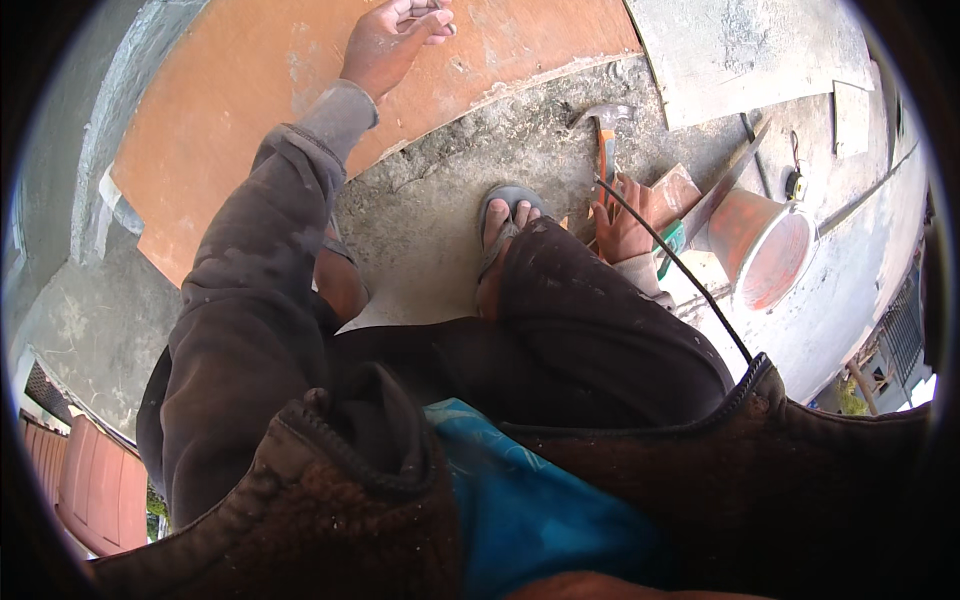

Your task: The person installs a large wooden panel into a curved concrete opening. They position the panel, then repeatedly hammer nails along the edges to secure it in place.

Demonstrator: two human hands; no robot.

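My left hand (398, 42) is raised over an orange-brown board (250, 90) at the far left. Its fingers are bent together, and whatever small thing they may hold is too small to make out. On the right, my right hand (626, 222) is low beside my foot, with its fingers about the handle of a claw hammer (606, 140). The hammer's head points away from me over rough concrete; the lower handle is partly hidden by the hand. Close to the right wrist is the green handle of a hand saw (672, 243), its blade running away to the right.
An orange bucket (755, 240) lies tipped at the right, next to a short wood block (676, 192). Farther off are a tape measure (795, 185) and a pale sheet (750, 55). My sandalled foot (505, 215) stands on the concrete floor (420, 240). A dark cord (690, 275) hangs across the view.
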